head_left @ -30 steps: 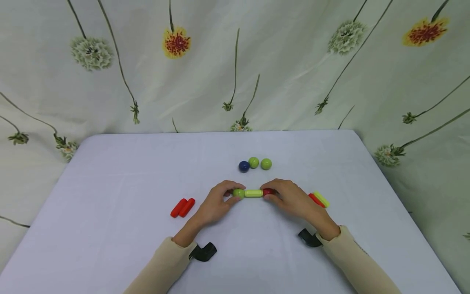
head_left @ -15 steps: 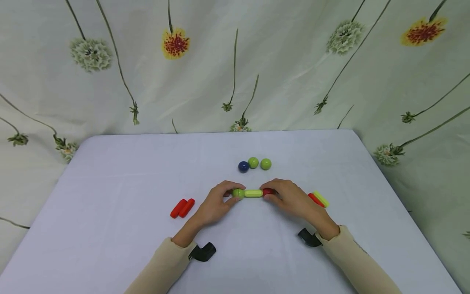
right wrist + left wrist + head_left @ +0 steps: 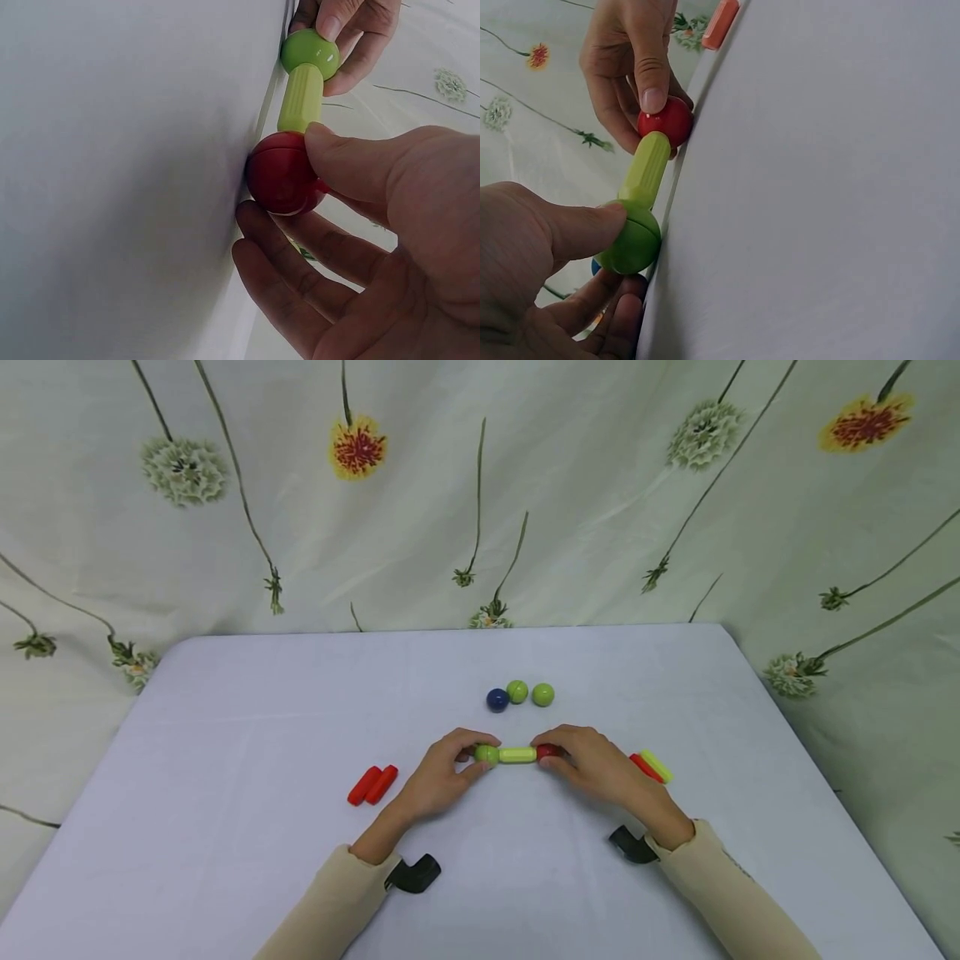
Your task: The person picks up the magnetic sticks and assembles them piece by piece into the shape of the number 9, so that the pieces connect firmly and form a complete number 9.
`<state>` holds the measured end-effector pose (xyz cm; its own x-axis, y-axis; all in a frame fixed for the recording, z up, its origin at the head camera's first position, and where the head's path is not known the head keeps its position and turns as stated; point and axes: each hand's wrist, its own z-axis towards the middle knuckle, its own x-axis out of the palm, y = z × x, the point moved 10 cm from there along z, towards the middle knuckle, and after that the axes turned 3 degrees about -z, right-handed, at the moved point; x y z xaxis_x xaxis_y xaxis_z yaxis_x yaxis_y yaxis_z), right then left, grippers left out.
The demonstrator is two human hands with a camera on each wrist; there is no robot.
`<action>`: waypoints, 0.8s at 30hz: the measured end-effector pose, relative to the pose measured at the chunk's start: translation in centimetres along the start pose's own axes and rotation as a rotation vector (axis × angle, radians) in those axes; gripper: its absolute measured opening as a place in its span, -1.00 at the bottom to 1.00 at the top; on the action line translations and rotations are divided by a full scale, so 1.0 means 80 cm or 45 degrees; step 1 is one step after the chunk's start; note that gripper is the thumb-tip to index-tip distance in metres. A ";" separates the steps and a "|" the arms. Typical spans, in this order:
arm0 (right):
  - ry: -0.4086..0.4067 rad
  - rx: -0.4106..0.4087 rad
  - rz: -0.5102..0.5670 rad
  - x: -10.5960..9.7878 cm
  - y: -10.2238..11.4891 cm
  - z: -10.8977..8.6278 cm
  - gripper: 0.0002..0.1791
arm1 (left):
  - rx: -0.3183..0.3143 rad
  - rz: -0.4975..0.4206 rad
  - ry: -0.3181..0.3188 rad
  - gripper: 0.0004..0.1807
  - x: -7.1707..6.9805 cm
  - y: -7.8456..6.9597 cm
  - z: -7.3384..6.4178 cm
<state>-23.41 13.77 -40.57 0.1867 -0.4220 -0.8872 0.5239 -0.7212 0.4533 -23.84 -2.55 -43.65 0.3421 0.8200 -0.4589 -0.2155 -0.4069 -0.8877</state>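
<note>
A yellow-green ribbed rod (image 3: 517,755) lies across the middle of the table with a ball at each end, a green ball (image 3: 632,241) on the left and a red ball (image 3: 284,174) on the right. My left hand (image 3: 442,772) pinches the green ball between thumb and fingers. The red ball is pinched the same way by my right hand (image 3: 596,766), which hides part of it in the head view. Both balls touch the rod's ends, and the joined piece seems to rest on the tabletop.
Beyond the hands sit a dark blue ball (image 3: 497,700) and two green balls (image 3: 543,695). Two red rods (image 3: 372,785) lie left of my left hand. A yellow rod (image 3: 657,766) and a red rod (image 3: 645,768) lie by my right wrist. A flowered cloth hangs behind the white-covered table (image 3: 225,735).
</note>
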 end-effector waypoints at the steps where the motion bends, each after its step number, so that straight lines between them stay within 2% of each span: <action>1: 0.002 0.001 0.002 0.000 0.000 0.000 -0.71 | 0.002 -0.001 0.000 -0.64 0.000 0.000 0.000; 5: 0.005 0.000 -0.001 -0.001 0.001 -0.001 -0.71 | 0.013 0.004 0.006 -0.64 0.001 -0.001 0.000; 10: -0.001 -0.007 -0.005 -0.002 0.003 0.000 -0.71 | -0.029 0.017 0.003 -0.62 -0.006 0.000 -0.001; 12: 0.001 0.008 -0.006 -0.002 0.002 0.001 -0.70 | -0.045 0.021 -0.008 -0.61 -0.012 -0.001 -0.002; 19: 0.020 0.044 -0.005 -0.001 0.002 0.002 -0.69 | -0.004 0.055 -0.025 -0.61 -0.037 -0.013 -0.013; 24: 0.016 0.039 0.010 -0.002 0.002 0.000 -0.70 | -0.032 0.031 -0.044 -0.61 -0.057 -0.009 -0.027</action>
<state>-23.35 13.75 -40.39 0.2010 -0.4208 -0.8846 0.4965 -0.7347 0.4623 -23.29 -6.84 -41.03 0.3049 0.8231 -0.4792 -0.2005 -0.4364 -0.8771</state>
